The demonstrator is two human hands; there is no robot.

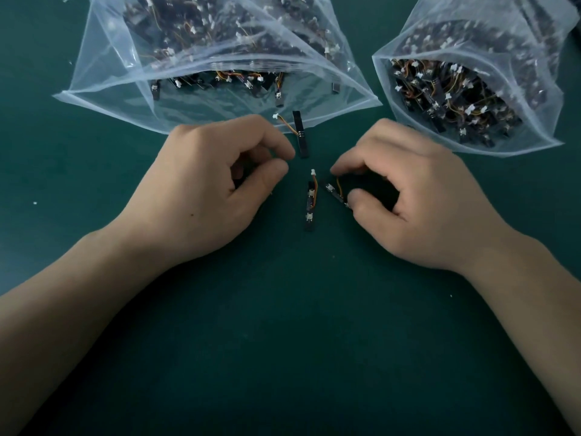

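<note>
In the head view the right hand [408, 196] pinches the held strip [337, 194] between thumb and forefinger, low over the worktop [283, 341], probably to sort it. The left hand [217, 184] is curled beside the far strip [301, 136], and whether it grips anything cannot be told. A middle strip [310, 206] lies between the hands, the left bag [110, 89] and right bag [534, 141] gape toward the person for easy reach, and no writing is legible.

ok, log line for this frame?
right hand pinches held board | left hand curled, grip unclear | middle board loose on mat | far board by left bag | right bag open
</note>
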